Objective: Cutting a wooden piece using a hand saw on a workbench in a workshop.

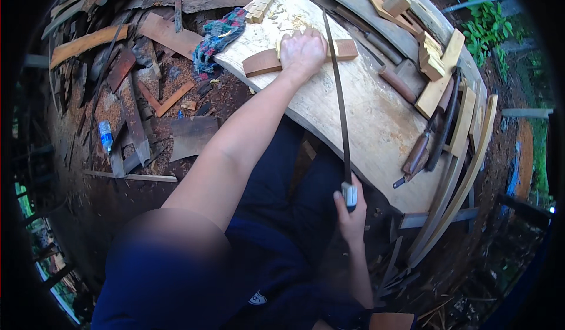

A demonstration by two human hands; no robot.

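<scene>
My left hand [303, 52] reaches across the workbench [376, 109] with its fingers curled over a pale yellow wood block [332, 48]. The hand presses the block down against a curved reddish-brown wooden bar [263, 64] lying on the bench top. Nearer my body, my right hand [352, 215] is wrapped round the grey and black handle of a handsaw [341, 103]. Its long, narrow dark blade points away from me and crosses the block and bar just right of my left hand. Whether the teeth have entered the wood cannot be seen.
Several cut pale blocks [263, 3] stand in a row at the bench's far left corner, by a plaid cloth [219, 41]. To the right lie a wooden mallet-like cylinder [397, 84], a sheathed blade [419, 153] and long planks [471, 177]. Scrap boards and shavings cover the left ground.
</scene>
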